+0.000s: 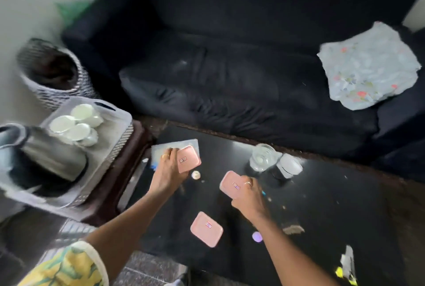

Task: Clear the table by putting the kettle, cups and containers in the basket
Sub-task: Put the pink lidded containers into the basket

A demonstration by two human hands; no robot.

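Pink containers: one [189, 158] in left hand [169, 172], another [232, 184] in right hand [249, 198]

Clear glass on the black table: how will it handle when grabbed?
The clear glass looks rigid and probably fragile, and its smooth wall is likely slippery. It appears upright and fairly wide, so tipping seems unlikely.

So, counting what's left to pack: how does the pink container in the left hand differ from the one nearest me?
The held container is gripped by the left hand; the near container lies on the table, untouched. The held one is by the table's far left corner, the near one by its front edge. Both are pink rounded rectangles with a centre label.
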